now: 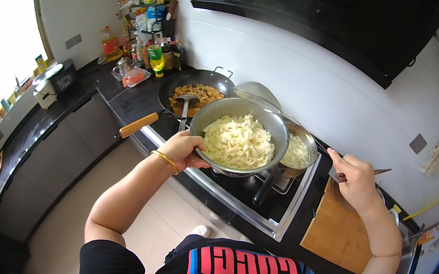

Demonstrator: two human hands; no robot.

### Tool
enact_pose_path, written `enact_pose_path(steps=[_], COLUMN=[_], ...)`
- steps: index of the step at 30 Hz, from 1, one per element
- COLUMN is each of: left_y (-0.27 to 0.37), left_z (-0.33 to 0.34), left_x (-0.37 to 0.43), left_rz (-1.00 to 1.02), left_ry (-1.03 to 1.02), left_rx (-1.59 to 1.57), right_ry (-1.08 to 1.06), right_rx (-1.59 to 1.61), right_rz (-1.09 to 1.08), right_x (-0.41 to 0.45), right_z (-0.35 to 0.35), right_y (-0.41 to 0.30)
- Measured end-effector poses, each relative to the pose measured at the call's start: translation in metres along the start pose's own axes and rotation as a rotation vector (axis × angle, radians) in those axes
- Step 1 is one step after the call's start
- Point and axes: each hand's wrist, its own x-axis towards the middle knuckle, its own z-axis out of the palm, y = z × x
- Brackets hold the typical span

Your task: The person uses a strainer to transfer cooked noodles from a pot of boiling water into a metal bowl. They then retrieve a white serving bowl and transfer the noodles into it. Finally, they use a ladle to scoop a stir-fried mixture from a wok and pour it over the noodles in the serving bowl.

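My left hand (pixel 184 149), with a gold bangle at the wrist, grips the near left rim of a metal bowl (pixel 279 130) of wide pale noodles (pixel 240 142). The bowl is over the cooktop, partly covering a saucepan (pixel 309 137) with more pale noodles in it. My right hand (pixel 351 174) is closed around dark wooden chopsticks (pixel 382 171), right of the saucepan. What looks like a round mesh strainer (pixel 257 92) is behind the bowl; its thin handle runs towards my right hand. Left of the bowl, a wok (pixel 217 78) holds browned diced food and a metal spatula (pixel 187 100).
The wok's wooden handle (pixel 139 124) juts over the counter edge, and the saucepan's black handle (pixel 267 184) points towards me. A wooden cutting board (pixel 335 229) lies to the right. Bottles and a condiment rack (pixel 151 23) stand in the corner. The range hood (pixel 311 13) hangs above.
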Motion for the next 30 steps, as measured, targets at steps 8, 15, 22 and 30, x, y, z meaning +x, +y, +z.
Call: enact_pose_path(steps=[8,15,22,30], left_y=[0.027,0.046,0.056,0.052], left_z=[-0.033,-0.116,-0.242,-0.383], left_x=[-0.065,-0.125,-0.194,-0.230], left_rz=[0.048,0.089,0.209,0.272], left_ry=[0.143,0.241,0.339,0.475], left_rx=[-0.036,-0.099,-0.067,-0.015], right_ry=[0.116,0.192,0.092,-0.238], right_rx=[0.063,-0.037,0.137,0.735], right_rz=[-0.141,-0.357,-0.363,-0.066], right_x=[0.023,0.071,0.140,0.221], right_z=[0.006,0.022,0.051,0.066], right_y=[-0.019,-0.091,-0.219,-0.345])
